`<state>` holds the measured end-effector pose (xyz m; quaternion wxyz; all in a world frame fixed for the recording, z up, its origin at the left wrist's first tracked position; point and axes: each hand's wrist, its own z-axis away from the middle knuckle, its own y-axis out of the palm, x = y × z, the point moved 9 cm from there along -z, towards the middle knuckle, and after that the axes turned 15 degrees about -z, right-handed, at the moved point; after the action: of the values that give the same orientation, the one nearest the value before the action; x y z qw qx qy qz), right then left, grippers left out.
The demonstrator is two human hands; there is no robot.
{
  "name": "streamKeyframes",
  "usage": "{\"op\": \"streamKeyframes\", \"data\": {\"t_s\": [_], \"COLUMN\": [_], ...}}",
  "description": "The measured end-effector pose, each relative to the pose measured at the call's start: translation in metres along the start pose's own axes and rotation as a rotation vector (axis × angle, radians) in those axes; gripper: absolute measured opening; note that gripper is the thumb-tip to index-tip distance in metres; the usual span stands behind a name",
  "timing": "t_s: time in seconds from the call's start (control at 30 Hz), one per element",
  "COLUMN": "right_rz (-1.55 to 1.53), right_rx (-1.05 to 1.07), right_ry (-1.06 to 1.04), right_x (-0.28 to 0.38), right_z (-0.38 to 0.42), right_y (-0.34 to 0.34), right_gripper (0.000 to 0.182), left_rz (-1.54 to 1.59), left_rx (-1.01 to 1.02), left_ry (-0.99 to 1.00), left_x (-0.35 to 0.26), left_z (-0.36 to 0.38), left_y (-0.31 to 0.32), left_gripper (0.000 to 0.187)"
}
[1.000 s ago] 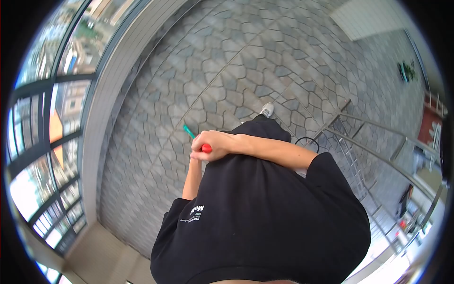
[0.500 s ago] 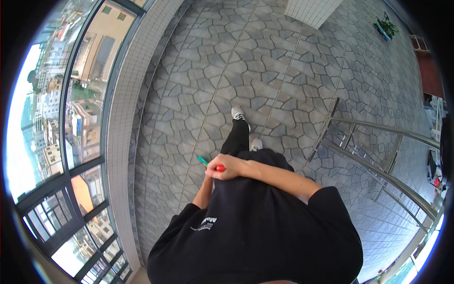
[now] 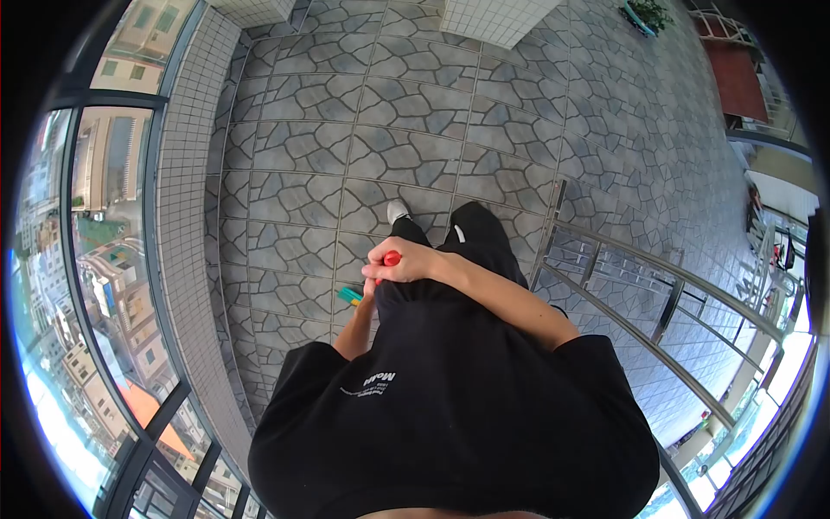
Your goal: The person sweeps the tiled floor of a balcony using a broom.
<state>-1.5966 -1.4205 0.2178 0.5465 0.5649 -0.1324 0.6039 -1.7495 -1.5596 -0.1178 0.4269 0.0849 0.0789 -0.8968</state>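
My right hand is wrapped round the top of a red-handled stick, whose rounded red end pokes out of the fist. Just below and partly hidden by it, my left hand is closed on the same handle. A teal end piece with a bit of yellow shows past my left hand, down toward the floor. Most of the shaft is hidden by my hands, so I cannot tell what kind of tool it is. Both hands are in front of my black shirt.
Stone-patterned tiles cover the floor round my feet. A metal railing runs along the right side. White-tiled wall and windows line the left. A tiled pillar and a potted plant stand ahead.
I have stepped forward; the pillar, plant and railing have shifted in view. My hands have moved slightly up and left in the picture, and the teal end shows more clearly below them.
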Motion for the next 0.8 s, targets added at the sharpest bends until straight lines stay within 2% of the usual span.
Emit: {"op": "streamKeyframes", "data": {"t_s": [0.03,0.13,0.27,0.33,0.37,0.47,0.63,0.8], "right_rz": [-0.078,-0.049,0.134,0.170,0.195,0.256,0.315,0.291], "right_rx": [-0.004,-0.035,0.088,0.213,0.222,0.279,0.251,0.210], "right_ry": [0.005,0.020,-0.045,-0.108,-0.053,-0.062,-0.070,-0.074], "right_x": [0.006,0.034,0.072,0.097,0.091,0.137,0.184,0.209], "right_z": [-0.009,-0.022,-0.037,-0.043,-0.048,-0.047,-0.070,-0.103], "right_y": [-0.011,-0.056,-0.114,-0.144,-0.166,-0.221,-0.300,-0.344], "right_gripper": [0.038,0.038,0.039,0.038,0.037,0.037,0.035,0.034], "left_rz": [-0.018,-0.051,-0.053,-0.021,0.006,0.093,0.229,0.307], "left_rx": [0.001,-0.005,-0.021,-0.049,-0.072,-0.165,-0.297,-0.352], "left_ry": [-0.010,-0.055,-0.108,-0.109,-0.105,-0.057,0.016,0.014], "left_x": [-0.016,-0.057,-0.115,-0.151,-0.169,-0.231,-0.331,-0.398], "left_z": [-0.001,-0.002,-0.008,-0.013,-0.013,-0.021,-0.031,-0.045], "left_y": [-0.009,-0.030,-0.040,-0.032,-0.023,0.008,0.042,0.029], "left_gripper": [0.013,0.014,0.016,0.018,0.018,0.020,0.022,0.025]}}
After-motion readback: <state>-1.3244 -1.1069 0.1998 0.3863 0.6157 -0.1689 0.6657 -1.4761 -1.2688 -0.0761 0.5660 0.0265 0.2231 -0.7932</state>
